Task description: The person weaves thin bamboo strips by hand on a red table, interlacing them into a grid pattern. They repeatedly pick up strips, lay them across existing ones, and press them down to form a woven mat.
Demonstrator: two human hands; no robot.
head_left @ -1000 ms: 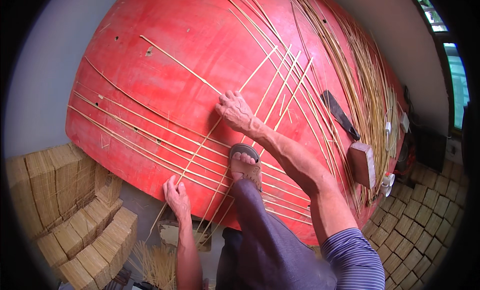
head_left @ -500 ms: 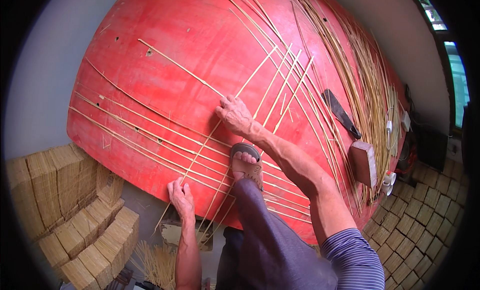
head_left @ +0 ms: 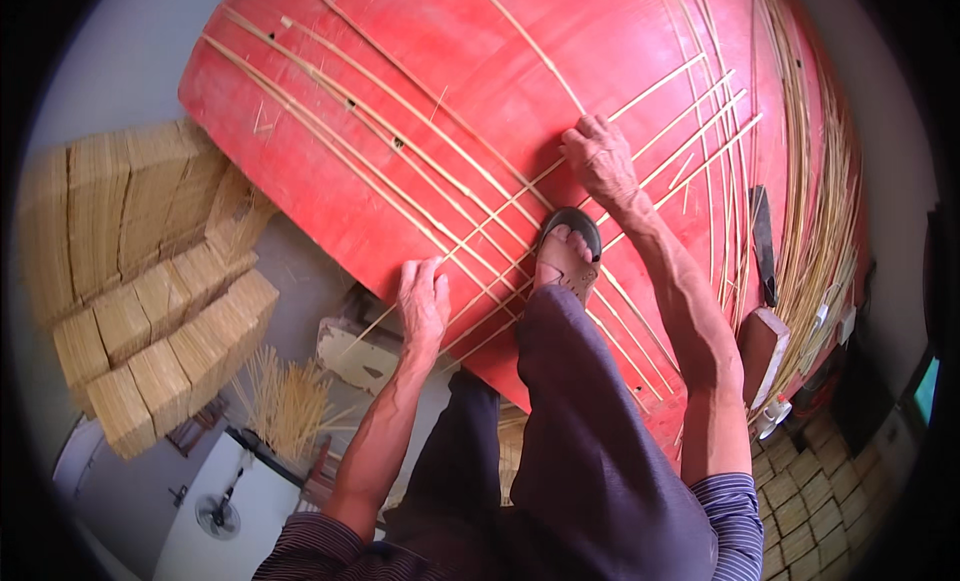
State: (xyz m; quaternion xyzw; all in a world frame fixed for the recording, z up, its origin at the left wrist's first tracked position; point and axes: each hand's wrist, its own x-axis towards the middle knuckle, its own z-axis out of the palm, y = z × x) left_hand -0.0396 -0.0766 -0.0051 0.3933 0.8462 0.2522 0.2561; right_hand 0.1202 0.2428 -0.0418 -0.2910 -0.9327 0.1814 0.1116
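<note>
My right hand point(head_left: 600, 159) is closed in a pinch where a long bamboo strip point(head_left: 545, 61) from the far side meets a crosswise strip point(head_left: 655, 87). Lower and to the left, my left hand point(head_left: 424, 303) pinches the near part of that crosswise strip, by the edge of a red board point(head_left: 300, 176). Between the hands, several strips cross one another in an open grid. My sandalled foot point(head_left: 570, 253) presses on the crossings and hides some of them. Fingertips of both hands are partly covered.
Loose strips lie in a thick bundle point(head_left: 805, 181) along the board's right side. Near it are a dark flat blade point(head_left: 763, 246) and a brick-like block point(head_left: 763, 356). Stacked bamboo blocks point(head_left: 130, 221) stand at left, above upright thin sticks point(head_left: 285, 406) and a small fan point(head_left: 218, 517).
The view has turned and shifted, bringing more of the lower left floor into sight. Both hands stay at about the same places on the strips, and the foot remains planted.
</note>
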